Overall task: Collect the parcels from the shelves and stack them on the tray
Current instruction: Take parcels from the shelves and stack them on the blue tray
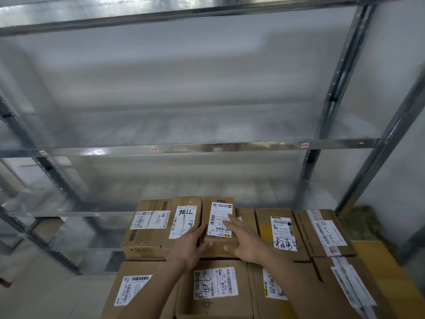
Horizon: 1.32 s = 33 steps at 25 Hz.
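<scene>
Both hands meet on one small parcel (219,223), a narrow brown carton with a white shipping label on its top face, which sits on the far row of a stack of cartons. The left hand (187,246) grips its left side, fingers against the side wall and thumb curled round the near left corner. The right hand (245,240) lies over its right half, index finger stretched flat across the label and thumb pressed to the near edge. Just to the left stands the "98LL" parcel (185,221), a taller carton with those characters handwritten on its label, touching the small one's side. Beyond that is the "A34" parcel (147,229), marked in pen on a white label. To the right of the hands are a carton with handwritten black characters (281,233) and a taped carton (324,233) with a slanted label. A nearer, lower row of larger cartons fills the bottom of the view, among them a front carton (215,287) with a barcode label and pen scrawl. What carries the stack is hidden beneath it; a yellow surface (381,261) at the right edge may be part of a tray, though that is not clear. Behind stands a grey metal shelving rack (184,147), its shelves blurred, with small tags on the front rail.
</scene>
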Motion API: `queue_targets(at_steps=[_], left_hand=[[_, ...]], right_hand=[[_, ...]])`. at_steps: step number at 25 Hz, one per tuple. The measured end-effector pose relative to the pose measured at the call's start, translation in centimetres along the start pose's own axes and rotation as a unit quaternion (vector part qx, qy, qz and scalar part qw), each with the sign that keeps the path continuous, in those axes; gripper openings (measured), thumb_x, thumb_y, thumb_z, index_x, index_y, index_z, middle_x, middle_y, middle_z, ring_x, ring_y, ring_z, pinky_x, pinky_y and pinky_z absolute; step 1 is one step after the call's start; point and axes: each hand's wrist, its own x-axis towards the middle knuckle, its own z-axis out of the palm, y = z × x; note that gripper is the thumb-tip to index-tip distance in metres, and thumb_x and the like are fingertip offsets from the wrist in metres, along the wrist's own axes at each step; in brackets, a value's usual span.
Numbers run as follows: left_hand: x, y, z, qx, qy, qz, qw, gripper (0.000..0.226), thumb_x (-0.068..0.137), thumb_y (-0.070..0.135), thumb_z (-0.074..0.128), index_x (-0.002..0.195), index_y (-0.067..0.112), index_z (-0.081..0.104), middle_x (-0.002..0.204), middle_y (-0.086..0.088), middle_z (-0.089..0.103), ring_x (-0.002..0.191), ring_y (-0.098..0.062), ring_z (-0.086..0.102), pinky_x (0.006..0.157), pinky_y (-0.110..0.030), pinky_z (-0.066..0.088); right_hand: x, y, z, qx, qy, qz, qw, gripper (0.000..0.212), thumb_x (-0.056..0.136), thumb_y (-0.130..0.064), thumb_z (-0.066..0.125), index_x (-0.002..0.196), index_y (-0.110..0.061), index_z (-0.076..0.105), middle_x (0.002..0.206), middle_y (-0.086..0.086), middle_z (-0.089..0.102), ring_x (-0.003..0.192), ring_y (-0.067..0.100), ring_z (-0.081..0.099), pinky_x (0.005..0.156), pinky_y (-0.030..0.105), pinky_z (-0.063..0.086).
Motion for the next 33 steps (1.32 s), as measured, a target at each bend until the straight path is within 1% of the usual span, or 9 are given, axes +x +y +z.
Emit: queue_targets(at_steps=[4,7,12,16,19,22,25,31,33], left_hand=[[-2.0,1.1,-1.8,0.001,0.013,0.02,1.0,0.066,0.096,0.056,0.047,0.153,0.031,0.026,0.16,0.005,0.026,0.143,-0.017,0.033,0.114,-0.036,0.032],[-4.0,2.9,-3.1,0.008,0.027,0.054,0.998,0.061,0.096,0.057,0.046,0.15,0.036,0.03,0.159,0.005,0.029,0.14,-0.018,0.038,0.112,-0.039,0.036],[-8.2,6.2,-3.5,0.014,0.029,0.113,0.993,0.066,0.095,0.059,0.046,0.153,0.036,0.025,0.162,0.01,0.018,0.139,-0.015,0.04,0.11,-0.045,0.04],[-11.1,10.6,-3.4,0.018,0.028,0.174,0.984,0.067,0.094,0.062,0.044,0.153,0.04,0.021,0.163,0.014,0.011,0.134,-0.014,0.046,0.105,-0.043,0.045],[-12.9,15.9,-3.1,0.018,0.025,0.231,0.973,0.068,0.093,0.064,0.044,0.153,0.04,0.022,0.163,0.011,0.015,0.143,-0.019,0.034,0.109,-0.044,0.041],[-14.9,21.8,-2.2,0.013,0.014,0.293,0.956,0.068,0.093,0.065,0.045,0.152,0.04,0.025,0.162,0.012,0.014,0.142,-0.019,0.035,0.108,-0.042,0.04],[-17.2,28.3,-0.1,0.007,-0.013,0.346,0.938,0.07,0.093,0.065,0.045,0.153,0.036,0.024,0.162,0.011,0.014,0.143,-0.019,0.034,0.109,-0.041,0.038],[-21.9,41.7,6.9,0.0,-0.089,0.448,0.89,0.072,0.093,0.063,0.046,0.155,0.034,0.021,0.162,0.01,0.015,0.146,-0.017,0.027,0.115,-0.038,0.032],[-24.0,46.1,10.2,-0.007,-0.123,0.47,0.874,0.073,0.092,0.063,0.048,0.154,0.034,0.023,0.162,0.012,0.015,0.148,-0.015,0.023,0.117,-0.036,0.029]], right_hand=[[-3.9,-0.8,-1.9,0.004,0.029,0.0,1.0,0.082,0.092,-0.03,0.069,0.157,-0.038,0.02,0.163,-0.022,0.003,0.152,0.013,0.013,0.123,0.041,0.018],[-8.2,-1.9,-3.3,-0.02,0.061,0.04,0.997,0.08,0.093,-0.036,0.067,0.156,-0.042,0.018,0.165,-0.018,-0.001,0.152,0.017,0.013,0.122,0.045,0.019],[-17.6,-3.4,-4.4,-0.067,0.111,0.099,0.987,0.078,0.094,-0.041,0.064,0.158,-0.037,0.019,0.164,-0.02,0.0,0.152,0.014,0.014,0.122,0.041,0.023],[-25.6,-4.5,-6.6,-0.112,0.147,0.133,0.974,0.08,0.093,-0.044,0.064,0.157,-0.039,0.017,0.165,-0.019,0.003,0.152,0.016,0.017,0.122,0.04,0.023],[-32.0,-4.3,-8.9,-0.123,0.182,0.172,0.96,0.078,0.094,-0.046,0.061,0.157,-0.04,0.016,0.164,-0.017,0.005,0.15,0.017,0.022,0.121,0.037,0.023],[-38.1,-2.5,-10.8,-0.141,0.213,0.219,0.942,0.079,0.093,-0.053,0.059,0.157,-0.04,0.015,0.165,-0.015,0.006,0.152,0.015,0.018,0.122,0.039,0.023],[-45.4,-0.3,-12.3,-0.15,0.228,0.269,0.924,0.079,0.096,-0.053,0.056,0.159,-0.036,0.011,0.166,-0.013,0.003,0.152,0.013,0.013,0.122,0.038,0.022],[-60.1,6.3,-13.4,-0.11,0.277,0.365,0.882,0.081,0.094,-0.054,0.058,0.159,-0.034,0.013,0.167,-0.006,0.003,0.153,0.017,0.012,0.124,0.038,0.016],[-65.2,8.5,-13.0,-0.102,0.279,0.388,0.872,0.081,0.096,-0.052,0.057,0.16,-0.03,0.012,0.167,-0.004,0.003,0.153,0.016,0.009,0.123,0.033,0.012]])
